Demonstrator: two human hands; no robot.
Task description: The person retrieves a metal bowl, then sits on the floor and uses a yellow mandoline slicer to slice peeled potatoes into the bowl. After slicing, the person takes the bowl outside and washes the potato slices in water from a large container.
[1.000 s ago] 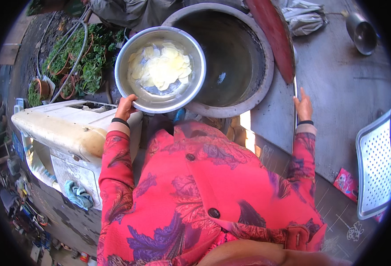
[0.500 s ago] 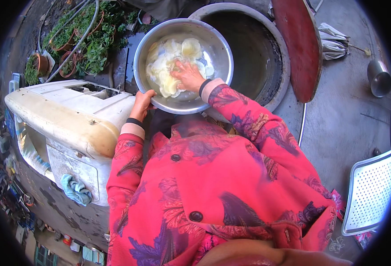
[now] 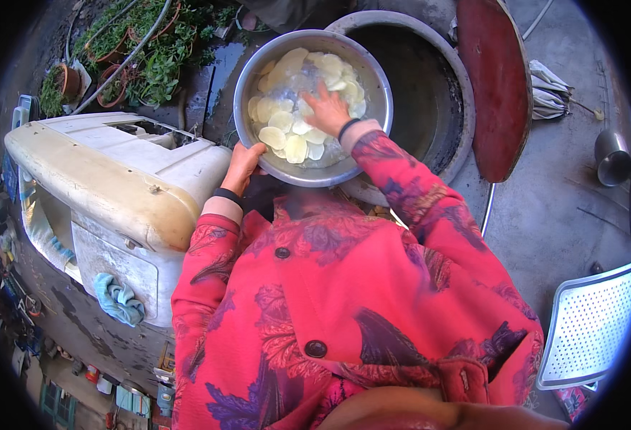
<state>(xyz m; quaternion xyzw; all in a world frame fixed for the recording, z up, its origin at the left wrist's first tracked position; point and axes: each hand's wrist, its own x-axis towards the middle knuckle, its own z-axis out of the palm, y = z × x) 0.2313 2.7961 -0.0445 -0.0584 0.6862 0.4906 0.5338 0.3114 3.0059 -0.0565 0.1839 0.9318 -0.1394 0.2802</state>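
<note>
A wide metal basin (image 3: 302, 178) holds water and many thin, pale yellow slices (image 3: 275, 136) that look like potato. My left hand (image 3: 242, 168) grips the basin's near-left rim, thumb over the edge and the other fingers mostly hidden below. Inside the basin, my right hand (image 3: 328, 115) reaches in among the slices at the right of the middle. Its fingers are spread and partly in the water, and no slice is visibly grasped. Slices lie spread around most of the basin, some overlapping.
Behind and right of the basin is a large round vat (image 3: 466, 115) with a dark inside. A dark red panel (image 3: 493, 86) stands beside it. To the left sits a worn white machine casing (image 3: 108, 179) with a blue cloth (image 3: 118, 299). Potted plants (image 3: 151, 64) grow farther back.
The slices, bunched together and blurred before, now lie spread out. My right hand has moved right and its fingers have spread. The basin appears shifted right, with my left hand still on its rim.
</note>
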